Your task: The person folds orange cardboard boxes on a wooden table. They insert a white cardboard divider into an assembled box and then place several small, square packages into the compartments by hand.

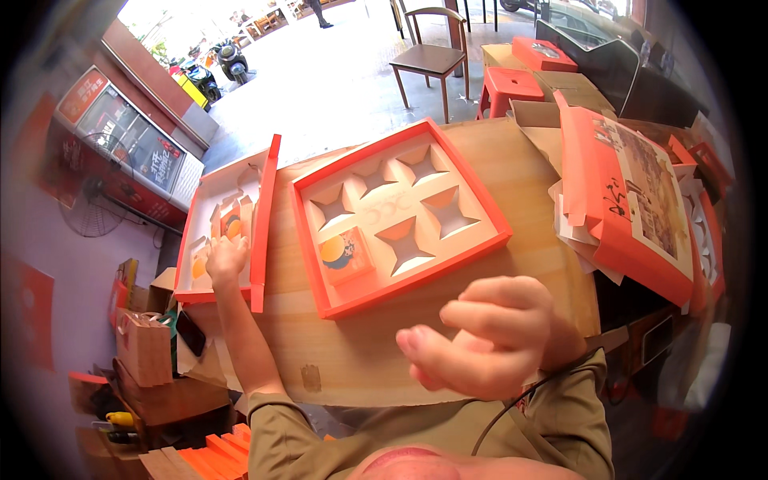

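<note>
My left hand [228,258] reaches into a shallow orange-rimmed box at the left [258,278], its fingers closed at the lower end of a small orange carton [232,221]. Beside the fingers lies another small carton [200,264], partly hidden by the hand. Centred on the table is a larger orange gift box [404,284], its pale insert cut with several star-shaped openings. A small orange carton with a yellow circle [344,254] fills its near-left opening. Raised over the table's near right side, my right hand [496,336] is loosely curled, with nothing visible in it.
Orange printed boxes [624,200] lean in a stack on the right. Past the wooden table [336,360] are a red stool [508,90] and a chair [430,64]. A drinks fridge [132,140] and a fan [94,204] stand left; a phone [190,333] lies below the left box.
</note>
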Available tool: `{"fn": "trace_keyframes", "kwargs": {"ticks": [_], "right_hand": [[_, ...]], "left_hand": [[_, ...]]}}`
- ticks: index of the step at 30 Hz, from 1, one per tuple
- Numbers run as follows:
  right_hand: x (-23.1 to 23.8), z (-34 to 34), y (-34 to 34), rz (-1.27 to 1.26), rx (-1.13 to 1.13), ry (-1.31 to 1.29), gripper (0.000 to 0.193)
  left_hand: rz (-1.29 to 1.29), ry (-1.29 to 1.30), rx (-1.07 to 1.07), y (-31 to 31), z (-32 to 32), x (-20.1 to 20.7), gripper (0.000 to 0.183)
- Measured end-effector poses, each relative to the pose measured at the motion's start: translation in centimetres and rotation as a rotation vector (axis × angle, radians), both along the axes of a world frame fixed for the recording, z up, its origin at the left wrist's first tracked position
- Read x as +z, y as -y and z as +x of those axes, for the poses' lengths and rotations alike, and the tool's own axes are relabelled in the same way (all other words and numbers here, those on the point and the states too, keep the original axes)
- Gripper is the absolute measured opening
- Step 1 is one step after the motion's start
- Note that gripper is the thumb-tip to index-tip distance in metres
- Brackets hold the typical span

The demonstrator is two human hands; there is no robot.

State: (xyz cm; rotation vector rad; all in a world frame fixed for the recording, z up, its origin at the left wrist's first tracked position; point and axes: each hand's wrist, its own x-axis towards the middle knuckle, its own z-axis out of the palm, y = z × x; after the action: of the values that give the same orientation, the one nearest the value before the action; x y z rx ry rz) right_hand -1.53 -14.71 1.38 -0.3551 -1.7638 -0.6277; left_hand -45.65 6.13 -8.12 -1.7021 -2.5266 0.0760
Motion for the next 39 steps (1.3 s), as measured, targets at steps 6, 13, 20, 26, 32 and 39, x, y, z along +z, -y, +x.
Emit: {"fn": "trace_keyframes", "kwargs": {"ticks": [6,13,20,26,32,39], "right_hand": [[-1.1,0.1,-3.2,-0.202,-0.086,0.15,0.019],[-4.4,-0.2,-7.6,-0.609,-0.041,0.12,0.015],[-9.4,0.1,-11.1,-0.985,0.006,-0.078,0.011],[-10.5,-0.1,-11.5,-1.118,0.041,-0.08,0.015],[-10.8,-0.3,-12.1,-1.413,0.35,-0.334,0.054],[-12.5,-0.7,-12.8,-1.505,0.73,-0.54,0.121]], "left_hand": [[0.141,-0.065,0.043,0.4,-0.3,0.0,0.072],[0.27,-0.068,0.053,3.3,2.7,4.0,0.063],[0.573,-0.096,-0.078,3.9,4.2,5.1,0.042],[0.692,-0.064,-0.224,4.7,5.4,6.2,0.026],[0.999,0.1,-0.692,7.1,11.1,6.0,0.03],[0.858,0.403,-1.228,10.5,21.5,0.7,0.039]]}}
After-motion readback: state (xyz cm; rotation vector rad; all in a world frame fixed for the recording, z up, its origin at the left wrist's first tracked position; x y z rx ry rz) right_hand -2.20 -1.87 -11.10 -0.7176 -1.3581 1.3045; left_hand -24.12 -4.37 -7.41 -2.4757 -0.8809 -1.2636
